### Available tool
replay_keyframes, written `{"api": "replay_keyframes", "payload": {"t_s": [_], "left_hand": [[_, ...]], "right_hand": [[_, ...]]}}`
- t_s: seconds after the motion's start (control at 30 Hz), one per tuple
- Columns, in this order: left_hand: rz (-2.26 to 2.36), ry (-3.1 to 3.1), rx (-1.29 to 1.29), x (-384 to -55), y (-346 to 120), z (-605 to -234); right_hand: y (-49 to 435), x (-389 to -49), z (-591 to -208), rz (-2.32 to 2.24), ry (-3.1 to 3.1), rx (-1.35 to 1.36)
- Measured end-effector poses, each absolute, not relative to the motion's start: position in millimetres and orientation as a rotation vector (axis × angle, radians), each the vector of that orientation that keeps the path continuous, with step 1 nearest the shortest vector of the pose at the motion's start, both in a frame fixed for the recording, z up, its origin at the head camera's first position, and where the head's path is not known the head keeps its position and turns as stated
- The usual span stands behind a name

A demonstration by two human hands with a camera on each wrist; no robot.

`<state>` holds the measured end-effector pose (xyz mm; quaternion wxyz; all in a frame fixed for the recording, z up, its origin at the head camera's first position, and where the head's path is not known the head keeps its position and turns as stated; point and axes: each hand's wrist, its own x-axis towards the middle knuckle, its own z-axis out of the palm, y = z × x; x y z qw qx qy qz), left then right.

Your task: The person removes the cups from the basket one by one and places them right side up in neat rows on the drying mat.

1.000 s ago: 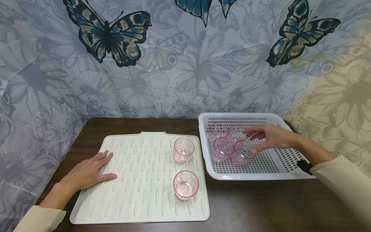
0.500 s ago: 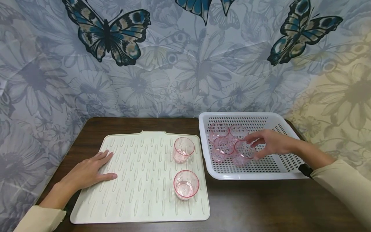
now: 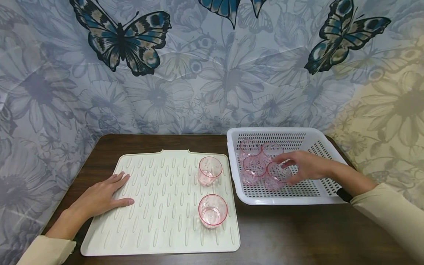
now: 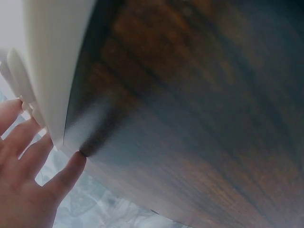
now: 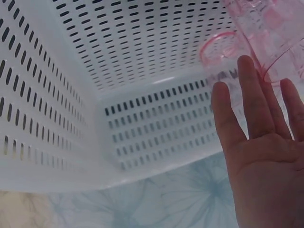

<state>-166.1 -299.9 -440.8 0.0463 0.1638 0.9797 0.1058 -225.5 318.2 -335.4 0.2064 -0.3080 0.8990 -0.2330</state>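
Note:
On the cream drying board [image 3: 149,206] with raised ridges, my left hand [image 3: 102,195] rests at the left edge, fingers spread. In the left wrist view its thumb and fingers [image 4: 71,171] lie along the board's rim. My right hand [image 3: 309,165] is inside the white basket [image 3: 281,201], its thumb and fingers on either side of a pink-rimmed glass [image 3: 275,182], the front right one of the group. The right wrist view shows this glass [image 5: 280,42] by the fingertips. Several like glasses [image 3: 254,171] stand close beside it.
Two pink-rimmed glasses, a rear one [image 3: 208,175] and a front one [image 3: 212,215], stand upright along the board's right side. A dark wooden table [image 3: 314,235] carries board and basket. Behind hangs a butterfly-patterned cloth [image 3: 215,92].
My right hand has lowered over the front right glass and closed in on it. That glass has shifted slightly toward the basket's front. My left hand stays put.

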Motion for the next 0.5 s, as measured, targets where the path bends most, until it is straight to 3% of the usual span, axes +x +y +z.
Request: {"api": "replay_keyframes", "payload": {"t_s": [0.5], "left_hand": [[0.31,2.998,0.508,-166.1,-300.9,-441.2]], "right_hand": [[310.0,-223.1,-333.4,-0.516,2.59,-0.887]]}}
